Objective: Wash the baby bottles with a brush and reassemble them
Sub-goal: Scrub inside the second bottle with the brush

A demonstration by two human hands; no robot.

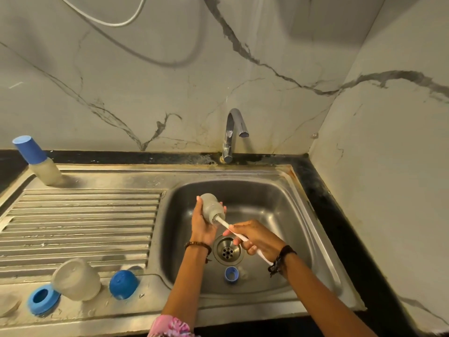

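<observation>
While left hand [202,229] grips bottle [211,208], brush [227,224] fills its mouth.

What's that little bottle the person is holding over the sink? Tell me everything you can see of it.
The bottle is small, frosted and translucent, plastic by the look of it, with no cap, ring or teat on it. The left hand grips it above the sink basin, tilted so its rounded base points up and away and its mouth faces the right hand. A white-handled brush, held by that hand, has its bristle head inside the mouth.
</observation>
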